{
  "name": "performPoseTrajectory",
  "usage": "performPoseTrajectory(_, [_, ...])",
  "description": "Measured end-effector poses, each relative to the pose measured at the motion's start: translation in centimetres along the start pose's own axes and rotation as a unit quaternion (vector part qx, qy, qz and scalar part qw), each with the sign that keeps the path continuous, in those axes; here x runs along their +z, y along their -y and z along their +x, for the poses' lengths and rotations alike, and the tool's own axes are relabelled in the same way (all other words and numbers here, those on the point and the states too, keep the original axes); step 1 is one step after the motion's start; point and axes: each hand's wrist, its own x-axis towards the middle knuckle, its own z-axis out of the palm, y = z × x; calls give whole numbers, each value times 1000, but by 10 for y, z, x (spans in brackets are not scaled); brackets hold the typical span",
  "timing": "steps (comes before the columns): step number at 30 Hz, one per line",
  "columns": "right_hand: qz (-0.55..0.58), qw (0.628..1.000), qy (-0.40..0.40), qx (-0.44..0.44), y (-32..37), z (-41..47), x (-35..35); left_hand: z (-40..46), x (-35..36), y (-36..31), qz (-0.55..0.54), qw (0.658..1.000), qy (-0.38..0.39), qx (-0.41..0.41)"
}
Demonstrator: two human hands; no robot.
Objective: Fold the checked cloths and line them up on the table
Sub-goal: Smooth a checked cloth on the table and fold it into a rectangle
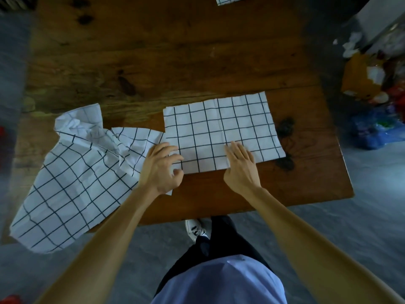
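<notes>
Folded cloth (221,132): flat on the table (153,62), near its front edge.
Your left hand (161,170): fingers curled, pinching that cloth's near left corner.
Your right hand (240,165): fingers straight, pressing its near edge.
Crumpled cloth (83,170): left of the folded cloth, hanging over the table's edge.
Third cloth (229,0): at the table's far edge.

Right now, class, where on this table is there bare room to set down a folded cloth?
Bare wood runs between the flat cloth and the folded cloth at the far edge, and in a strip by the near edge. The left is crowded by the crumpled cloth; both hands cover the near middle.
</notes>
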Motion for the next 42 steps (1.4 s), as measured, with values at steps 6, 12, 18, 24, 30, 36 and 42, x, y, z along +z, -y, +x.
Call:
performPoseTrajectory(6, [40,998,-51,8,-9,13,-4,38,18,-28,26,998,16,-50])
performPoseTrajectory(12, [-19,999,-24,16,-35,47,-8,65,53,-46,93,988,111,-50])
performPoseTrajectory(18, [-42,998,7,35,-62,51,6,64,73,-40,114,984,118,-72])
performPoseTrajectory(24, [-52,997,4,53,-65,49,13,64,79,-32,123,984,99,-80])
performPoseTrajectory(30, [-59,997,-7,56,-66,48,17,66,81,-33,128,985,83,-84])
performPoseTrajectory(36, [-66,996,-16,51,-70,49,17,65,83,-34,128,984,79,-92])
performPoseTrajectory(42, [-70,996,-25,46,-70,50,18,65,85,-33,133,984,75,-96])
